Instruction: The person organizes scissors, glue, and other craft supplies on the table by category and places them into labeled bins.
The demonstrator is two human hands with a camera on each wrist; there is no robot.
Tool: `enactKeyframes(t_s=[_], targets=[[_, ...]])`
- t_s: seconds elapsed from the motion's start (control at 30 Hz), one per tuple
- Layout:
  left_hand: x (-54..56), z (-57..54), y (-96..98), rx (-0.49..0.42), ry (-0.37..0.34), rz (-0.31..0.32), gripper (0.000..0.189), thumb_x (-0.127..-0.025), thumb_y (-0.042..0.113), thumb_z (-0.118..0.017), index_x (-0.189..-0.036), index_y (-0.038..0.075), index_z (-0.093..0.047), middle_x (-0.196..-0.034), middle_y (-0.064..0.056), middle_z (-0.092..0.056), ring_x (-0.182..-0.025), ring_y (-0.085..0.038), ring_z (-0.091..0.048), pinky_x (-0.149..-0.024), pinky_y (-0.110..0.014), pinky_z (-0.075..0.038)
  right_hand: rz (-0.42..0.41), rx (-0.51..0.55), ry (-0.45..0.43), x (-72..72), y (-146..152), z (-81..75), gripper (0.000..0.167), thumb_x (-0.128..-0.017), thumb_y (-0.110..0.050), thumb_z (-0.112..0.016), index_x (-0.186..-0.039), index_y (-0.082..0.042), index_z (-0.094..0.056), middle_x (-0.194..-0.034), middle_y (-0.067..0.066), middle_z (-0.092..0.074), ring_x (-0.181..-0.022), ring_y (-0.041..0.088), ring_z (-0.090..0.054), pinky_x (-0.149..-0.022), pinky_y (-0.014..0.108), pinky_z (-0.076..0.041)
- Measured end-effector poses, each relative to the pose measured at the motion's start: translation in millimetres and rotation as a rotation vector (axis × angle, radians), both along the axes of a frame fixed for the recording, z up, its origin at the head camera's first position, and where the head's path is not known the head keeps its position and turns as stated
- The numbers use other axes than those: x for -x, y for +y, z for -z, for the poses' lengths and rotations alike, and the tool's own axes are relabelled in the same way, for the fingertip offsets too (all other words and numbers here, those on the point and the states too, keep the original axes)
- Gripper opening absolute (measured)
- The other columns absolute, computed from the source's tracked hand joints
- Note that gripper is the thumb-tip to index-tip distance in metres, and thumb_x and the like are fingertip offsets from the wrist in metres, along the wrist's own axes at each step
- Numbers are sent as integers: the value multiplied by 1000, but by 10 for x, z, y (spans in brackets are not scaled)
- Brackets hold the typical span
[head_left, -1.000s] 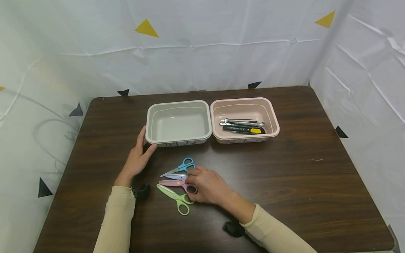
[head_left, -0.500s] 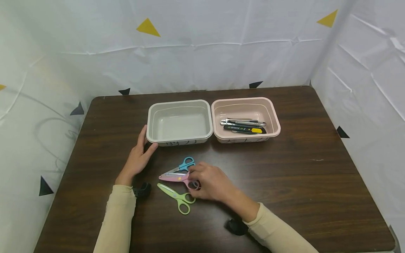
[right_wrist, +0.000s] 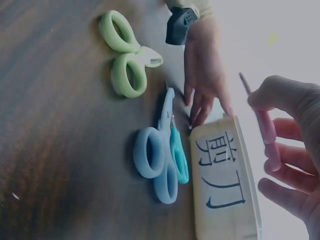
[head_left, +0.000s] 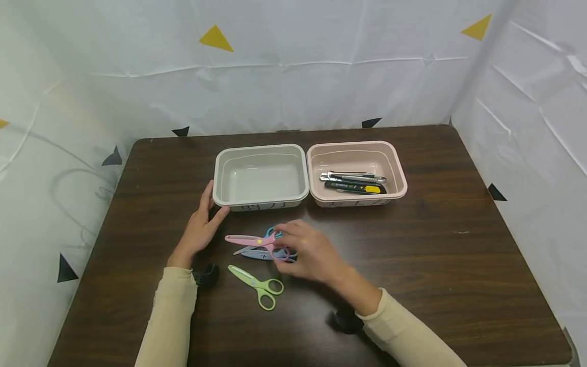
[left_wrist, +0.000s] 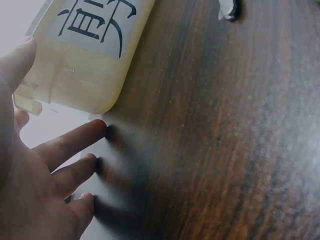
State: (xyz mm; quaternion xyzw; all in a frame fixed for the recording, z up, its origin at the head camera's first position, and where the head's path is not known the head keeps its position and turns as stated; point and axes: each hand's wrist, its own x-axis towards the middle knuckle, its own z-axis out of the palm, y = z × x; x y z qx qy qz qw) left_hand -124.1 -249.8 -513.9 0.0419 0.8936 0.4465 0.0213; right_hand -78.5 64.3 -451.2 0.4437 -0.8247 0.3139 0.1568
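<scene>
My right hand pinches the pink scissors by their handles, raised over the other scissors. Below them lie light-blue scissors, crossing turquoise-handled scissors that the pink pair partly hides in the head view. Closer to me, green scissors lie on the table. My left hand, fingers extended, rests against the near left corner of the grey-white bin. Its thumb is by the bin's labelled front, as the left wrist view shows. Nothing lies inside that bin.
To the right, touching or nearly touching the grey-white bin, stands a pink bin holding several utility knives. Both bins carry written front labels. White sheets hang behind and beside the brown table.
My right hand has lifted the pink scissors off the table and carried them up toward the bins. The light-blue pair beneath is now uncovered. My left hand stays put.
</scene>
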Motion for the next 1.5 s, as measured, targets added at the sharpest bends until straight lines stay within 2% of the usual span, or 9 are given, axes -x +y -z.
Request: enactKeyframes(t_s=[0.13,0.23,0.37,0.5,0.73,1.0,1.2,1.4,1.5], targets=[[-1,-1,-6,-5,10,1,76,-100,45,-54,-154,50,0,-155,-7,-36,-142,-36,-30,-103,-71,-23,5,48,48,93,-29,-64,25,-72,-24,-82,-90,-9,-77,-115,7,-69,-104,20,-61,-86,30,-51],[-10,-5,-13,0,15,3,77,-100,45,-54,-155,47,0,-155,-7,-36,-141,-38,-30,-102,-71,-23,12,47,75,186,-54,-126,24,-73,-25,-81,-90,-9,-77,-115,7,-69,-104,21,-62,-87,30,-50],[-11,-9,-11,7,15,8,78,-99,45,-54,-156,45,-1,-156,-6,-35,-141,-40,-30,-103,-71,-23,39,36,67,320,-72,-191,24,-74,-26,-80,-91,-9,-77,-115,6,-69,-105,21,-62,-88,31,-50],[2,-13,1,10,9,0,76,-99,47,-53,-154,49,0,-156,-4,-35,-141,-38,-30,-104,-70,-23,69,54,10,450,-91,-240,24,-75,-24,-79,-93,-8,-77,-115,7,-69,-107,21,-62,-89,31,-49],[-9,-28,15,13,12,-1,77,-100,46,-53,-157,42,-1,-155,-6,-36,-141,-37,-31,-104,-69,-23,128,41,-81,629,-159,-273,25,-76,-27,-78,-95,-10,-78,-115,6,-70,-106,19,-62,-87,32,-50],[-1,-9,6,7,23,2,77,-100,45,-53,-156,43,-1,-154,-8,-37,-140,-39,-32,-103,-69,-24,186,22,-171,846,-245,-282,24,-76,-28,-79,-91,-9,-79,-112,8,-72,-107,21,-64,-90,36,-49],[5,-9,2,1,31,8,77,-100,44,-54,-158,39,-2,-154,-8,-37,-140,-38,-32,-103,-69,-25,211,-50,-274,1000,-300,-273,21,-77,-28,-78,-89,-10,-79,-113,8,-71,-108,22,-64,-86,34,-48],[-3,-10,-3,-6,32,6,76,-100,43,-54,-155,47,-1,-154,-8,-38,-141,-37,-32,-103,-69,-24,252,-152,-352,1115,-376,-232,19,-79,-31,-74,-87,-15,-80,-116,5,-70,-106,22,-62,-83,32,-47],[-6,-13,-2,-8,30,6,76,-100,43,-54,-155,47,-1,-154,-8,-38,-141,-36,-32,-104,-69,-24,258,-152,-361,1149,-406,-210,18,-78,-30,-74,-86,-16,-80,-110,2,-72,-95,19,-65,-79,30,-48]])
